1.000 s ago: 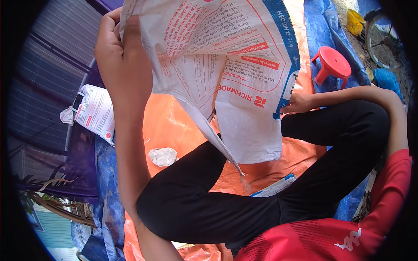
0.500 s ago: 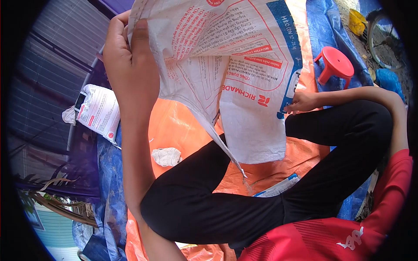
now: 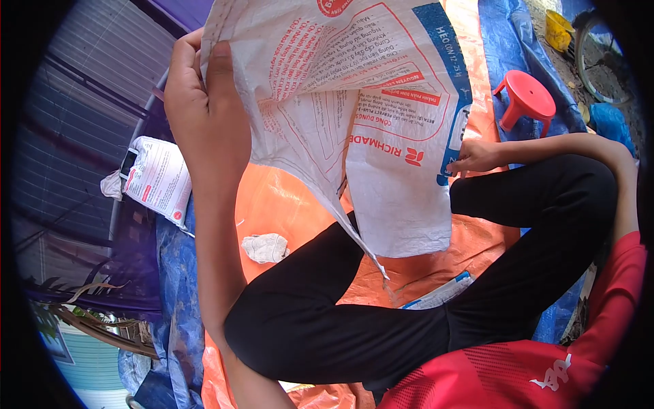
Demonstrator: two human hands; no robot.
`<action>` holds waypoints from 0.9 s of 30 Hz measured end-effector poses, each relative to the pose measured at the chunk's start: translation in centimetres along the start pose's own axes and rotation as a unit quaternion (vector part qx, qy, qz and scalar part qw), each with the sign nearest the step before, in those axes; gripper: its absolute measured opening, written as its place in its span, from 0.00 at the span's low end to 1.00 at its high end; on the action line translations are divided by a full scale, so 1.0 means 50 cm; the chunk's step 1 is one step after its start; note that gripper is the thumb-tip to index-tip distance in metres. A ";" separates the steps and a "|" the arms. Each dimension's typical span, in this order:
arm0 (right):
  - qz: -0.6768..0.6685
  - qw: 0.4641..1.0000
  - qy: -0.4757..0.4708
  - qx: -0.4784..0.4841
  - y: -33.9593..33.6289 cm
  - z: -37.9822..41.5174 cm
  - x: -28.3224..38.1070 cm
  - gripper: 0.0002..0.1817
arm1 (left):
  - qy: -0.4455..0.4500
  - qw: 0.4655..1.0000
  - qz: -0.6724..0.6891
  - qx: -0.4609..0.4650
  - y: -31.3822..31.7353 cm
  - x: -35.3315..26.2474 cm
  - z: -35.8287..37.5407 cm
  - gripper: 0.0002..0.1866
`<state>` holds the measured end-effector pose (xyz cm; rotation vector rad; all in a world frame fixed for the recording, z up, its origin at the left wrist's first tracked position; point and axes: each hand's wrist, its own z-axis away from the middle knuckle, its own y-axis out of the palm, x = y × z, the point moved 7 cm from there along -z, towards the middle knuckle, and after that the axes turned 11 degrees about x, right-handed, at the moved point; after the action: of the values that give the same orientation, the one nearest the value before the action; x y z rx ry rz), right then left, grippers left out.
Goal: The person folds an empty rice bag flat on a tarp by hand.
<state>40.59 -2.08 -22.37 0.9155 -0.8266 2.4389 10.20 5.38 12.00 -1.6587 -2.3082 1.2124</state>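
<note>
A white woven feed sack [image 3: 402,204] with red and blue print hangs spread out in front of me, its printing upside down. At the upper left, my left hand [image 3: 208,88] is closed on the sack's edge, thumb on the near face. My right hand [image 3: 475,157] is at the sack's blue-striped right edge, fingers curled and pinching it close to my knee. A fold runs down the middle of the sack, and a narrow frayed corner trails between my legs. The sack's far side is hidden.
An orange tarp [image 3: 272,198] lies under me over a blue tarp [image 3: 174,273]. On it are a crumpled whitish bundle [image 3: 266,248] and a flat printed packet [image 3: 436,292]. A filled white sack [image 3: 160,178] with a phone [image 3: 127,163] stands left; a red stool [image 3: 528,95] stands right.
The whole view has shifted slightly. Both hands keep their places on the sack, which hangs almost the same way.
</note>
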 end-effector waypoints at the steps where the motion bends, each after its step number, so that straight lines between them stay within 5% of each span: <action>1: -0.001 1.000 0.002 -0.004 -0.001 0.000 -0.004 0.24 | -0.004 1.000 0.004 0.002 0.001 0.001 0.000 0.15; 27: -0.019 0.996 -0.053 -0.073 -0.029 0.001 -0.002 0.23 | -0.017 1.000 -0.007 0.015 -0.001 -0.003 0.005 0.16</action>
<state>41.47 -1.06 -21.88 1.0024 -1.0021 2.2792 10.09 5.10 11.91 -1.6224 -2.3048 1.2753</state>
